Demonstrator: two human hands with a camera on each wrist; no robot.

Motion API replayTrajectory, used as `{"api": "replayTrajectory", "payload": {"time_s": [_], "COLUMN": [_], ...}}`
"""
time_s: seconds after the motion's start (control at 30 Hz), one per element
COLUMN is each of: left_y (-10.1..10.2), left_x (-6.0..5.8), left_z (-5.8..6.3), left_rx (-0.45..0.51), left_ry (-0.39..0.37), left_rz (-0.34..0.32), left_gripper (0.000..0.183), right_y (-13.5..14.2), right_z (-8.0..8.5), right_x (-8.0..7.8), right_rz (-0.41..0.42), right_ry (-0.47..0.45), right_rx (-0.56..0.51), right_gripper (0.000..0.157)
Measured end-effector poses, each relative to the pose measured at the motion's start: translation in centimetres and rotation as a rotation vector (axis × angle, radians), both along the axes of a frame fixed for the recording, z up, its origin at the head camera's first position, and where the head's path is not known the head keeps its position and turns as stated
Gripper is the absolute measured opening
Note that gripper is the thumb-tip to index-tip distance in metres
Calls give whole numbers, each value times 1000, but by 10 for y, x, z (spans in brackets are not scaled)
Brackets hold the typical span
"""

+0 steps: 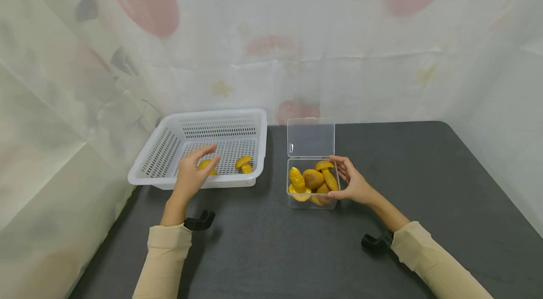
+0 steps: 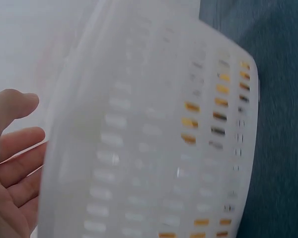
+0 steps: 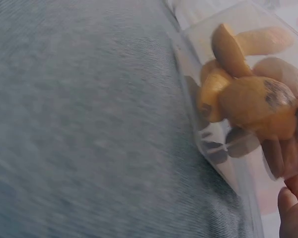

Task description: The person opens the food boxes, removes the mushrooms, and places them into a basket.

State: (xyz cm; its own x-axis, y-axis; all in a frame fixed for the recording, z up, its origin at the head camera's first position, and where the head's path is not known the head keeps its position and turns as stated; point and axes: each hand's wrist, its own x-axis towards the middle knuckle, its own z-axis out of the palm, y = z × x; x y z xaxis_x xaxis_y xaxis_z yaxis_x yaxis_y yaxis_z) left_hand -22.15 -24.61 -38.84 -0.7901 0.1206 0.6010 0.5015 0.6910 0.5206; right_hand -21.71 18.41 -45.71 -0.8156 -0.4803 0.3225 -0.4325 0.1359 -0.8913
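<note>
My left hand (image 1: pixel 194 171) hovers over the front of a white slotted basket (image 1: pixel 197 116), thumb and fingers spread apart. Beneath it lies a yellow mushroom (image 1: pixel 205 164), partly hidden by the hand; a second mushroom (image 1: pixel 243 163) sits to the right in the basket. In the left wrist view the basket wall hides most of the inside, with yellow showing through the slots. My right hand (image 1: pixel 356 188) holds a clear plastic box (image 1: pixel 299 203) by its right side, thumb at the front corner, fingers at the back. Several yellow and brownish mushrooms (image 1: pixel 313 178) fill the box.
The box's clear lid (image 1: pixel 311 138) stands raised at the back, hinged to the box. Both containers are on a dark grey table (image 1: pixel 263 252). A patterned white curtain (image 1: pixel 271 16) hangs behind the table and along its left side.
</note>
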Motion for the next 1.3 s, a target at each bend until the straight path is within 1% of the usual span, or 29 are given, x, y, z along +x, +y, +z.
{"api": "replayTrajectory", "payload": {"time_s": [0.13, 0.27, 0.4, 0.5, 0.57, 0.67, 0.77, 0.9, 1.1, 1.3], "left_y": [11, 23, 39, 51, 58, 67, 76, 87, 106, 122], "left_x": [2, 6, 11, 14, 15, 17, 17, 16, 13, 9], "left_z": [0, 1, 2, 3, 4, 5, 4, 3, 2, -4], "left_rx": [-28, -59, -67, -55, -42, -25, -26, -16, -26, -58], "left_ry": [57, 72, 86, 53, 11, -31, -16, -5, -68, -146], "left_rz": [-52, -100, -160, -221, -253, -276, -281, -316, -392, -459], "left_gripper": [34, 33, 34, 35, 34, 34, 32, 33, 37, 38], "right_y": [0, 1, 0, 0, 0, 1, 2, 3, 6, 5], "right_z": [0, 0, 1, 1, 1, 1, 1, 0, 1, 1], "right_x": [3, 3, 2, 1, 1, 1, 1, 1, 1, 1], "right_rz": [8, 8, 13, 17, 17, 22, 33, 52, 65, 70], "right_ry": [-5, -14, -42, -60, -69, -76, -81, -93, -84, -81], "right_rx": [1, 12, 13, 6, 3, -1, -6, -10, -1, -6], "right_gripper": [92, 92, 93, 93, 94, 94, 94, 95, 96, 97]}}
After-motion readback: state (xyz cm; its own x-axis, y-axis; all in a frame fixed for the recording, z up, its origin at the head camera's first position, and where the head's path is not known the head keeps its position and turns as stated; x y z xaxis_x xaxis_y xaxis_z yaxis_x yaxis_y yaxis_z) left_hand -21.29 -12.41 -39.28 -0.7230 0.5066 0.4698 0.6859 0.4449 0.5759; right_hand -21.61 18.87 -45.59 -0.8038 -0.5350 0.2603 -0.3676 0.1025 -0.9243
